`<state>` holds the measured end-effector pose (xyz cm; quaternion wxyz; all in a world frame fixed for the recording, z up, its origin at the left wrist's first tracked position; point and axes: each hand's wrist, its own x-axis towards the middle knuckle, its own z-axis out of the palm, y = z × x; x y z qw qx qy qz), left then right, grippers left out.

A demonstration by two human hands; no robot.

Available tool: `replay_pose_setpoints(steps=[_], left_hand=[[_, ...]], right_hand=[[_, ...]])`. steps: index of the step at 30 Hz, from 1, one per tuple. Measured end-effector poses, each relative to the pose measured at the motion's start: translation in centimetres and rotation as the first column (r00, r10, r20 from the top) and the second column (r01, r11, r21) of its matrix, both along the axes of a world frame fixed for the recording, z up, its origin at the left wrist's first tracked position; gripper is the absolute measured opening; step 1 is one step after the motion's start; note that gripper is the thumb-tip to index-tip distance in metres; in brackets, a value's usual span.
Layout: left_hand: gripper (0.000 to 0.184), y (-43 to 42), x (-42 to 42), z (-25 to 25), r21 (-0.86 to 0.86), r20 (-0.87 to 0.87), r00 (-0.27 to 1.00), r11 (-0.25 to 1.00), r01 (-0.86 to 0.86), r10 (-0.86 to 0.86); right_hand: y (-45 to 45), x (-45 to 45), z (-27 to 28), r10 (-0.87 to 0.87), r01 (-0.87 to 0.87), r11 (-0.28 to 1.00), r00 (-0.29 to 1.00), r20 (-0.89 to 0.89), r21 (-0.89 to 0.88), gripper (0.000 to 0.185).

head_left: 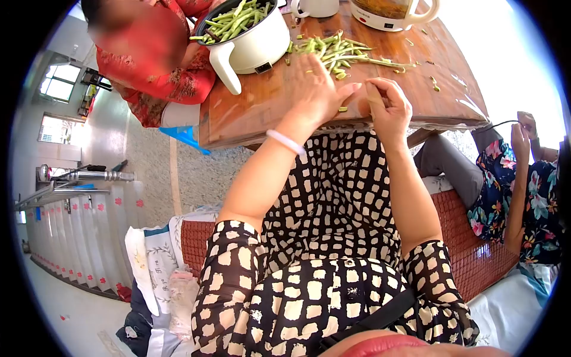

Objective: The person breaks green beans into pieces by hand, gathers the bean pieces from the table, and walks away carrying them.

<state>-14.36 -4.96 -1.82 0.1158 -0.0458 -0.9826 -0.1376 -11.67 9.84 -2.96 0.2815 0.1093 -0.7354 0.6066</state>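
My left hand (318, 92), a pale bangle (286, 141) on its wrist, reaches over the near side of a loose pile of green beans (336, 50). Its fingers are stretched out and its thumb stands apart; nothing shows in its grasp. Right of it, my right hand (391, 110) is closed in a pinch above the table's near edge. Whatever lies between those fingertips is too small or hidden to tell. A short piece of bean (342, 109) rests on the tabletop between both hands. Beyond my left hand stands a white electric pot (262, 44) heaped with green beans (238, 22).
The wooden table (250, 113) also carries a white mug (318, 7), a glass kettle (386, 13) and scattered bean scraps (435, 83). A person in red (148, 53) sits at the left. Another person in a floral top (499, 184) sits on the bench (461, 238) at right.
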Motion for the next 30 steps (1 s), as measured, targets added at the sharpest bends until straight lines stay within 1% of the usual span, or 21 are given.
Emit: replay_pose_setpoints(steps=[1,2,3,5,6,9,10,11,13,16,18,19,20,23,24,27,29,30], left_hand=[[0.115,0.4,-0.9,-0.5,0.041,-0.006,1.0,0.999,0.006,-0.006],[0.112,0.7,-1.9,-0.7,0.146,0.072,0.995,0.987,0.063,-0.074],[0.109,0.9,-2.9,-1.3,0.144,-0.045,0.99,0.98,0.138,-0.133],[0.104,1.2,-4.2,-2.2,0.105,-0.271,0.93,0.952,0.286,-0.249],[0.094,1.1,-3.5,0.3,0.135,-0.3,0.91,0.932,0.337,-0.286],[0.085,-1.6,-4.5,1.2,0.106,-0.498,0.805,0.899,0.426,-0.323],[0.083,-2.6,-4.9,0.5,0.032,-0.547,0.784,0.929,0.368,-0.292],[0.085,-4.0,-4.8,-0.1,-0.003,-0.38,0.888,0.96,0.278,-0.259],[0.091,-5.3,-4.2,-0.5,0.047,-0.298,0.939,0.979,0.197,-0.174],[0.099,-5.4,-5.2,-1.2,0.018,-0.233,0.958,0.984,0.175,-0.166],[0.098,-4.6,-5.9,-1.2,0.102,-0.22,0.959,0.973,0.205,-0.179],[0.098,-4.0,-5.7,-0.1,0.144,-0.215,0.958,0.964,0.222,-0.188],[0.096,-3.4,-5.3,1.1,0.277,-0.181,0.94,0.902,0.332,-0.29],[0.094,-3.3,-6.0,0.9,0.259,-0.216,0.881,0.845,0.468,-0.422],[0.094,-3.3,-6.1,1.0,0.239,-0.269,0.88,0.859,0.454,-0.39],[0.094,-4.0,-8.6,0.3,0.031,-0.33,0.906,0.956,0.292,-0.266],[0.102,-3.9,-10.3,-0.7,-0.026,-0.24,0.955,0.985,0.171,-0.172],[0.104,-3.4,-10.5,-0.4,-0.068,-0.195,0.971,0.99,0.124,-0.135]], right_hand=[[0.0,-0.1,0.0,-0.008,0.008,1.0,1.0,-0.025,0.02,0.01],[0.0,-0.2,0.0,-0.014,0.016,0.999,0.999,-0.052,0.04,0.01],[0.0,-0.3,-0.1,-0.007,0.008,1.0,0.999,-0.045,0.025,0.011],[0.1,-0.3,-0.4,0.002,-0.002,1.0,1.0,-0.03,-0.012,0.011],[0.1,0.0,-0.2,0.036,-0.034,0.997,0.999,0.037,-0.063,0.01],[0.4,0.2,0.3,0.025,-0.025,1.0,1.0,0.014,0.009,0.009],[0.3,0.2,0.5,0.005,-0.004,0.999,1.0,-0.027,0.04,0.009],[0.3,0.2,0.5,0.001,0.001,0.999,0.999,-0.037,0.045,0.009],[0.2,0.0,0.4,0.005,-0.002,0.999,0.998,-0.061,0.053,0.01],[0.0,0.1,0.3,0.026,-0.026,1.0,0.999,-0.045,0.011,0.009],[0.2,0.0,0.3,0.042,-0.043,0.999,0.998,-0.045,-0.007,0.009],[0.1,0.1,0.2,0.051,-0.052,0.999,0.998,-0.041,-0.016,0.009],[0.1,0.1,0.2,0.06,-0.061,0.998,0.997,-0.038,-0.026,0.009],[0.3,0.0,-0.1,0.081,-0.081,0.996,0.997,-0.021,-0.031,0.008],[0.3,0.1,0.0,0.089,-0.089,0.995,0.996,-0.007,-0.045,0.008],[0.3,0.2,0.7,0.041,-0.04,0.998,0.998,-0.04,0.039,0.008],[0.3,0.2,0.6,0.046,-0.044,0.998,0.998,-0.048,0.035,0.008],[0.2,0.3,0.7,0.048,-0.047,0.998,0.997,-0.052,0.035,0.008]])
